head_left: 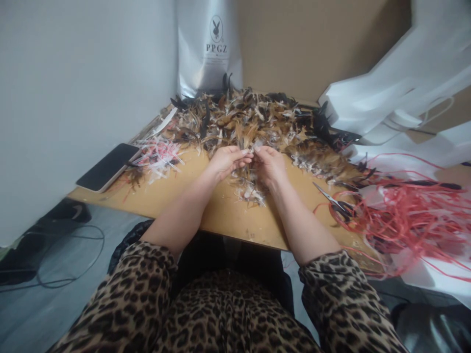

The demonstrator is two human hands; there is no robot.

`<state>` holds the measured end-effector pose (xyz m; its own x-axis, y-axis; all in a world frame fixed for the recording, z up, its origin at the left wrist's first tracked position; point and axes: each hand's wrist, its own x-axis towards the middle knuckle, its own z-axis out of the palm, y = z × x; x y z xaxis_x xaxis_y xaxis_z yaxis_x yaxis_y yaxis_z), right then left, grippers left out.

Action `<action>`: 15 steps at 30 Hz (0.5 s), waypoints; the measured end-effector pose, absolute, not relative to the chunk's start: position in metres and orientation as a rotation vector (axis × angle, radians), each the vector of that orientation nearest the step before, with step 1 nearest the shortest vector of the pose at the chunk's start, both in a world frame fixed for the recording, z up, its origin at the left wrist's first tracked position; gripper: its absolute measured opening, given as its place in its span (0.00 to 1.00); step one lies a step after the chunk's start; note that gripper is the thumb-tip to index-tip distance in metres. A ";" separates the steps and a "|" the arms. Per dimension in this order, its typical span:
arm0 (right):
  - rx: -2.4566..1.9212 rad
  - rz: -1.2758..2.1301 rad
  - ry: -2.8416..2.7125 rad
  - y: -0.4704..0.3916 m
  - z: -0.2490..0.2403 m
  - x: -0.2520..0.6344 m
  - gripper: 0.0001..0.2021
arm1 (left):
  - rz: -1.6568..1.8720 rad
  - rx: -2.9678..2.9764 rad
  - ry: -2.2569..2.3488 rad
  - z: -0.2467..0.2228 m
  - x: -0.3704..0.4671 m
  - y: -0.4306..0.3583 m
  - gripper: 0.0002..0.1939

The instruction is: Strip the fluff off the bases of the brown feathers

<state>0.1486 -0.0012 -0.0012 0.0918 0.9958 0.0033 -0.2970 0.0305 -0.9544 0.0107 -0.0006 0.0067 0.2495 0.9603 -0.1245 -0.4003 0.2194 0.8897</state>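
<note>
Both of my hands meet over the middle of the table at the near edge of a heap of brown and black feathers (224, 120). My left hand (228, 163) is closed in a pinch on the base of a small tuft of brown feathers (247, 135). Fingertips of my right hand (272, 164) are pressed together at the pale lower end of the same tuft, almost touching the left. The fine detail between the fingertips is blurred. Below the hands lies a small clump of whitish feather bits (250, 192).
A phone (108, 166) rests at the table's left edge beside pink and white strips (160, 156). Scissors (336, 201) lie on the right, close to a tangle of red ribbon (415, 220). A silver bag (209, 49) stands behind the heap. The wooden tabletop (235, 220) ends near my lap.
</note>
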 end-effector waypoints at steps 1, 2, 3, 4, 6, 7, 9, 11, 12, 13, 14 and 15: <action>-1.006 1.242 -0.941 -0.002 -0.001 0.148 0.17 | 1.095 0.841 0.809 0.007 0.011 0.000 0.03; -0.997 1.229 -0.952 -0.003 -0.001 0.147 0.16 | 1.087 0.828 0.804 0.007 0.011 0.000 0.03; -0.992 1.215 -0.964 -0.003 -0.002 0.146 0.16 | 1.078 0.821 0.799 0.007 0.011 0.000 0.04; -0.994 1.199 -0.978 -0.004 -0.002 0.145 0.16 | 1.066 0.817 0.794 0.007 0.011 0.000 0.04; -1.013 1.159 -1.009 -0.005 -0.003 0.144 0.15 | 1.049 0.811 0.790 0.007 0.012 -0.001 0.04; -1.023 1.140 -1.023 -0.005 -0.003 0.144 0.15 | 1.044 0.809 0.790 0.007 0.012 -0.001 0.05; -1.034 1.113 -1.044 -0.005 -0.003 0.143 0.15 | 1.038 0.811 0.794 0.007 0.012 -0.001 0.05; -1.034 1.093 -1.059 -0.006 -0.003 0.143 0.15 | 1.035 0.829 0.801 0.007 0.012 -0.001 0.05; -1.035 1.083 -1.067 -0.006 -0.003 0.143 0.15 | 1.033 0.843 0.804 0.006 0.011 -0.001 0.05; -1.035 1.076 -1.073 -0.006 -0.003 0.142 0.14 | 1.034 0.859 0.806 0.005 0.011 -0.001 0.05; -1.035 1.073 -1.077 -0.006 -0.003 0.142 0.14 | 1.033 0.875 0.809 0.005 0.011 -0.001 0.05; -1.033 1.079 -1.077 -0.005 -0.003 0.142 0.13 | 1.034 0.892 0.812 0.004 0.011 -0.001 0.05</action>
